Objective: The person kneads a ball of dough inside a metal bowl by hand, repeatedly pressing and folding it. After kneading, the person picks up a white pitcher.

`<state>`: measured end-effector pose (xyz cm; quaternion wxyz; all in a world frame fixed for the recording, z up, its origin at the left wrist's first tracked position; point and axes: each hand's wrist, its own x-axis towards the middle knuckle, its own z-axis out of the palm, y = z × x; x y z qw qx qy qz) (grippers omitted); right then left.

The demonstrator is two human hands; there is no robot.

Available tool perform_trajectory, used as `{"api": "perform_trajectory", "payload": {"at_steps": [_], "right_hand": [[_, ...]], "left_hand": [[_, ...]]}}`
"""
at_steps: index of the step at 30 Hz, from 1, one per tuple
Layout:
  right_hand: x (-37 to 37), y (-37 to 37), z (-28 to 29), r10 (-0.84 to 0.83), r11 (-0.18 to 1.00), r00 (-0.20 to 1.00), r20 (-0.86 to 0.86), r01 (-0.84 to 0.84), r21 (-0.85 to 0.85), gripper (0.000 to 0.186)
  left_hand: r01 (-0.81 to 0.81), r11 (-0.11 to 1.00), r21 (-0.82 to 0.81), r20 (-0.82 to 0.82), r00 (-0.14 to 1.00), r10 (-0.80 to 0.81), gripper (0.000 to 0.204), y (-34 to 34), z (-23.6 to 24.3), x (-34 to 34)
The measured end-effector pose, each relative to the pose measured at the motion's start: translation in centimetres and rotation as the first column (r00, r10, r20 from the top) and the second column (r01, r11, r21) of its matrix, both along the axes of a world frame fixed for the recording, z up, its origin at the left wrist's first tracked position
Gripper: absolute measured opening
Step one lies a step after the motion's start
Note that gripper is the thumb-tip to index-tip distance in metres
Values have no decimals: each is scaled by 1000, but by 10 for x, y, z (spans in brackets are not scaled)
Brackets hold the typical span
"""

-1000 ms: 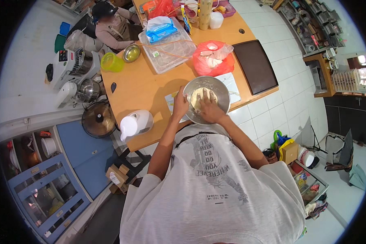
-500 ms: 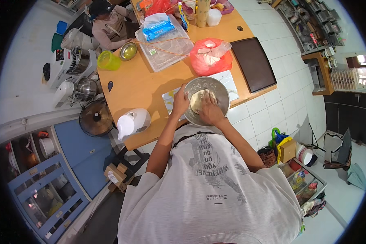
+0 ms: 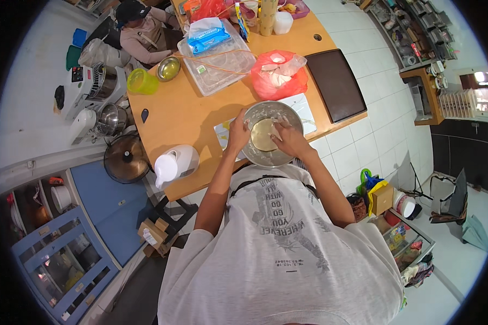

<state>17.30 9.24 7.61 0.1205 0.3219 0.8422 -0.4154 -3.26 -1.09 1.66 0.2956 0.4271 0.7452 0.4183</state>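
A round metal mixing bowl (image 3: 271, 158) stands near the table's front edge, tilted a little towards me. Inside lies a pale, rounded lump of dough (image 3: 263, 135), and bits of it cling to the wall. My left hand (image 3: 238, 132) is closed over the bowl's left rim. From the right, my right hand (image 3: 291, 139) reaches into the bowl. Its bent fingers and thumb are at the dough's right edge, touching it, with the fingertips partly hidden. Under the bowl is a white patterned board or sheet (image 3: 305, 107).
Behind the bowl sits a red plastic bag (image 3: 278, 86) with white contents. A dark tray (image 3: 337, 85) lies right. Left are a white pitcher (image 3: 176, 164), a yellow-green container (image 3: 142, 81) and a clear lidded box (image 3: 218, 73). A person (image 3: 145, 38) sits at the far left.
My right hand has shifted right from lying across the dough to its right edge, its fingers now more bent. More of the dough shows. My left hand stays on the rim.
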Motion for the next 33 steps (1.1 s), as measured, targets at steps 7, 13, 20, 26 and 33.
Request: {"api": "perform_trajectory", "payload": {"at_steps": [7, 13, 20, 26, 33], "right_hand": [[2, -33, -63, 62, 928, 997, 46, -75, 364, 77], [-10, 0, -24, 160, 983, 981, 110, -169, 78, 80], [-23, -47, -20, 209, 920, 957, 200, -261, 291, 81], [-16, -3, -17, 81, 980, 997, 4, -79, -184, 68], [-13, -56, -43, 327, 839, 944, 51, -315, 443, 72]], "left_hand": [[22, 1000, -21, -40, 999, -23, 46, 3, 6, -3], [128, 991, 22, 29, 991, -129, 55, 17, 16, -9], [123, 983, 134, -30, 992, -120, 58, 13, 4, -12], [162, 987, 15, -15, 987, -162, 52, 14, 11, -9], [194, 979, 63, -63, 980, -190, 52, 18, 7, -10]]}}
